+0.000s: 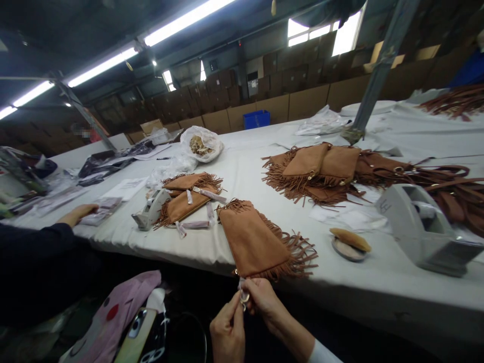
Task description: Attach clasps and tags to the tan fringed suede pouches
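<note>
A brown suede fringed bag lies on the white table, its near corner hanging over the front edge. Both my hands work at that corner. My left hand is closed in a pinch on a small metal ring with a bit of white wrapping. My right hand is closed too, pinching the same ring from the right side. The ring sits just below the bag's corner, between my fingertips.
A grey tape dispenser stands at right, another at left beside more fringed bags. A pile of bags lies further back. A co-worker's hand rests on the table at left. A phone lies below.
</note>
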A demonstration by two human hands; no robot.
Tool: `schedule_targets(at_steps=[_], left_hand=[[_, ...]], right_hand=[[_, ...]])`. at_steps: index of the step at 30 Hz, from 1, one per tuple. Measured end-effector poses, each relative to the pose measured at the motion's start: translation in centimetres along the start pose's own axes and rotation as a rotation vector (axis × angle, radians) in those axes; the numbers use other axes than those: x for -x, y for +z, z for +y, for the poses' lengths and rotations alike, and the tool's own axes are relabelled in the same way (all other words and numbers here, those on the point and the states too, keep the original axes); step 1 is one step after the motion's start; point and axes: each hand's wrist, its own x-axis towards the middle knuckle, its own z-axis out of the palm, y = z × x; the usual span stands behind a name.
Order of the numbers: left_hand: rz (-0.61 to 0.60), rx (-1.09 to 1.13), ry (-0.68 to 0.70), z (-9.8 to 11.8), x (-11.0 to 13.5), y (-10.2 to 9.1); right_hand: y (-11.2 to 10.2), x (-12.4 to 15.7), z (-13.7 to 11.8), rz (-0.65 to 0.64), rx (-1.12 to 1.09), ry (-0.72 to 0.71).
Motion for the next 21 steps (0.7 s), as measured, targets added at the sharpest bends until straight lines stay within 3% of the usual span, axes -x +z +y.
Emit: schedule_targets(at_steps=[3,6,8,12,17,21], left_hand=[[-0.057,-0.213,0.227,0.2,0.0,-0.3],[-0.098,-0.315,0.313,0.8,0.0,-0.3],[-0.063,-0.226,0.265,1.1,0.2,-0.2],[0.07,-0.09,0.009,0.0,1.8,-0.6],[0.019,-0.169,-0.182,-2.6,2.5,-2.6],[-0.1,0.016,-0.209,-0.3,-0.4,-2.2]], right_hand=[[-0.3,0.4,-0.5,-0.051,0.026,0.007],[-0.5,0.5,-1.0,-0.073,0.101,-0.033],[-0.8,0.4,-1.4,-0.078,0.104,-0.062],[-2.0,0.1,-2.4,-0.068,0.066,-0.179],[-3.8,-0.1,-3.1,0.032,0.057,-0.219],[-4.2,0.0,-3.0,-0.009,0.08,-0.224]])
